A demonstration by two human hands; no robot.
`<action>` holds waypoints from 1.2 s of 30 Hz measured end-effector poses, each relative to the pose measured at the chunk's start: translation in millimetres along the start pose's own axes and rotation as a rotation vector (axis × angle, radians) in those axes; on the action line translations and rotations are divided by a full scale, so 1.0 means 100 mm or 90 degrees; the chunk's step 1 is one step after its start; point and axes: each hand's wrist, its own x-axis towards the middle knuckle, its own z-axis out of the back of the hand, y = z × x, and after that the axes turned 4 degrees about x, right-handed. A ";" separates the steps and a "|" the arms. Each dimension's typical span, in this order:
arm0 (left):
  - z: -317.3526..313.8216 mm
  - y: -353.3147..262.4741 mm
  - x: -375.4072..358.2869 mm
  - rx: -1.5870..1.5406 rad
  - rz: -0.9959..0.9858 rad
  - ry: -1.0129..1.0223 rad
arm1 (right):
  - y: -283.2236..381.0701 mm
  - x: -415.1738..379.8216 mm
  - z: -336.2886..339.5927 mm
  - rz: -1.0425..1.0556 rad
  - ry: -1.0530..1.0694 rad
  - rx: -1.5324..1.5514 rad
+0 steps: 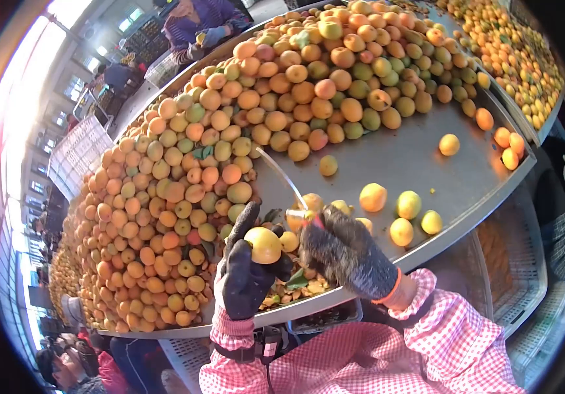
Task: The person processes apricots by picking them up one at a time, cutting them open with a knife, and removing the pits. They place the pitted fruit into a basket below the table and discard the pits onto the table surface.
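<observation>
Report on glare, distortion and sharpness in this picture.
Head view: glare washes out the windows on the left; head view: wide-angle distortion, with blacked-out corners; head view: the left hand and its fruit look fairly crisp, while distant people look soft.

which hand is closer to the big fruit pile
Left: the left hand is close beside the fruit pile, holding a yellow fruit; the right hand is farther away, past that fruit.

The table offers passage between loose fruits; a fruit heap blocks its left.
</observation>
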 end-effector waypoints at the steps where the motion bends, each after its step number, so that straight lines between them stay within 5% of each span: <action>1: 0.10 -0.02 0.00 0.058 -0.007 0.006 | 0.05 0.04 -0.11 -0.058 -0.006 0.035; 3: 0.33 0.02 0.07 0.137 -0.035 0.002 | 0.13 0.13 -0.31 -0.199 -0.018 0.103; 7: 0.66 0.12 0.13 0.223 -0.113 -0.042 | -0.13 0.22 -0.67 -0.040 0.001 -0.162; 10: 0.71 -0.02 0.10 -0.044 -0.031 -0.065 | -0.19 0.33 -0.89 -0.052 -0.008 -0.227; 12: 0.76 -0.15 0.07 -0.114 -0.083 -0.036 | -0.30 0.42 -1.01 0.138 0.012 -0.309; 13: 0.80 -0.13 0.07 0.171 -0.196 -0.112 | -0.31 0.44 -1.08 0.168 -0.005 -0.362; 16: 0.79 -0.29 0.03 -0.122 -0.064 -0.148 | -0.39 0.39 -1.12 0.166 0.019 -0.446; 17: 0.83 -0.26 0.02 0.104 -0.083 -0.214 | -0.39 0.37 -1.12 0.157 0.052 -0.464; 22: 0.72 -0.34 -0.09 0.044 -0.098 -0.334 | -0.37 0.27 -1.23 0.200 0.060 -0.566; 24: 0.65 -0.38 -0.17 0.064 -0.105 -0.357 | -0.38 0.24 -1.24 0.320 0.123 -0.685; 28: 0.61 -0.33 -0.14 0.138 -0.128 -0.380 | -0.50 0.18 -1.23 0.166 0.126 -0.653; 32: 0.85 -0.09 -0.10 0.416 -0.288 -0.347 | -0.49 0.20 -1.25 0.085 0.113 -0.595; 34: 0.92 -0.13 -0.08 0.724 -0.540 -0.317 | -0.47 0.33 -1.27 0.152 0.104 -0.310; 36: 0.96 -0.10 -0.08 0.754 -0.562 -0.314 | -0.33 0.36 -1.32 0.104 0.096 -0.111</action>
